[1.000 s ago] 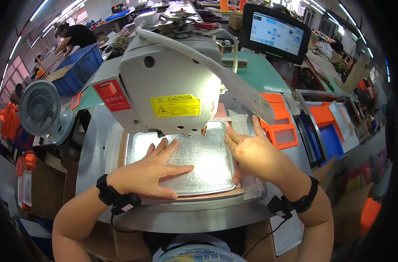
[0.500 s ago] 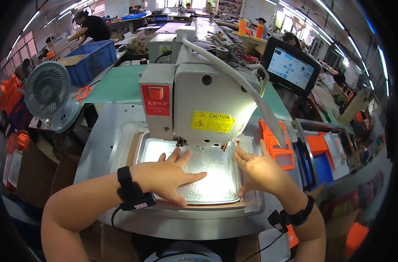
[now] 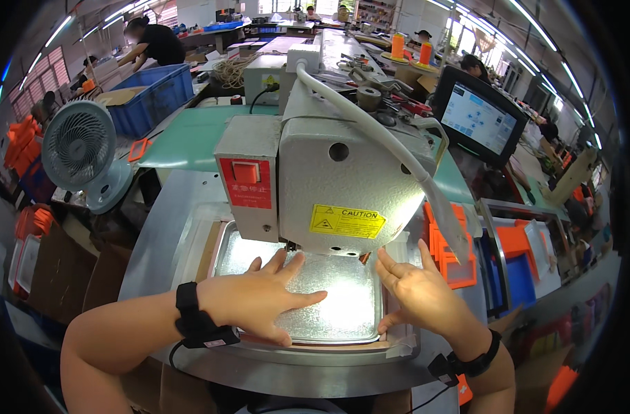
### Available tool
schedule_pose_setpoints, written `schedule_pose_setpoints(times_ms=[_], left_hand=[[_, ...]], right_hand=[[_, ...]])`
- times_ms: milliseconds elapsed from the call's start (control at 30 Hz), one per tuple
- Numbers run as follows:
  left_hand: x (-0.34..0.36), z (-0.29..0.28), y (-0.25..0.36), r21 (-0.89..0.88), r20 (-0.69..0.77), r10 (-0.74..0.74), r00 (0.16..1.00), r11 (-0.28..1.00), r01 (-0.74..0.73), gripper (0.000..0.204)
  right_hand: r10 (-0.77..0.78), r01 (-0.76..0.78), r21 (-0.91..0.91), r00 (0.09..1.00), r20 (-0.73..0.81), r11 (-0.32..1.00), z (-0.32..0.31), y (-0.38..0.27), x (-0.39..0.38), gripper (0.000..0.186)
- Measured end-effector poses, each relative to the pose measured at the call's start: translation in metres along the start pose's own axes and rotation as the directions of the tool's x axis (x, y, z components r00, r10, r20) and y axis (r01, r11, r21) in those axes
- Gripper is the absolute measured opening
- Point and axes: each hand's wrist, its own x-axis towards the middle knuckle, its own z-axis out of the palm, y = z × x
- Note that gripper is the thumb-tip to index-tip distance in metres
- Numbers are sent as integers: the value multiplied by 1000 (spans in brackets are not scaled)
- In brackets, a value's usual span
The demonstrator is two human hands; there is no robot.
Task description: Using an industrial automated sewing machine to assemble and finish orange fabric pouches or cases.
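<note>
Left grip [image 3: 249, 300] splays across the silvery panel [image 3: 335, 297] the machine [image 3: 349, 186] partly hides.

Silvery rectangular panel [image 3: 341, 294], rounded corners, lying flat, brightly lit

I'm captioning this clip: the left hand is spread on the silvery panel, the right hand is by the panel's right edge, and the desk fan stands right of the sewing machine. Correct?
No: in the head view, the desk fan stands left of the sewing machine. The left hand is spread on the silvery panel, the right hand by its right edge.
</note>
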Motion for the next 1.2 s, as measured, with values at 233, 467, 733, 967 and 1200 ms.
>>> schedule_pose_setpoints(times_ms=[233, 467, 733, 967, 1200], left_hand=[[-2, -3, 0, -19, 19, -14, 1000, 1000, 14, 88], [-1, 1, -4, -68, -8, 5, 1000, 998, -6, 94], [-2, 0, -3, -69, 1, -9, 1000, 998, 9, 93], [-20, -3, -16, -37, 18, -22, 1000, 999, 22, 87], [-32, 0, -26, 7, 28, -40, 999, 999, 40, 87]], right_hand=[[-16, 16, -12, 1000, -23, 1000, 1, -1, 1, 114], [-23, 24, 10, 998, -51, 1000, 3, 0, 2, 113], [-43, 46, 30, 997, -70, 999, 7, 2, 2, 112], [-45, 49, 51, 997, -66, 998, 7, -9, 15, 112], [-52, 56, 53, 997, -58, 997, 14, -18, 24, 109]])
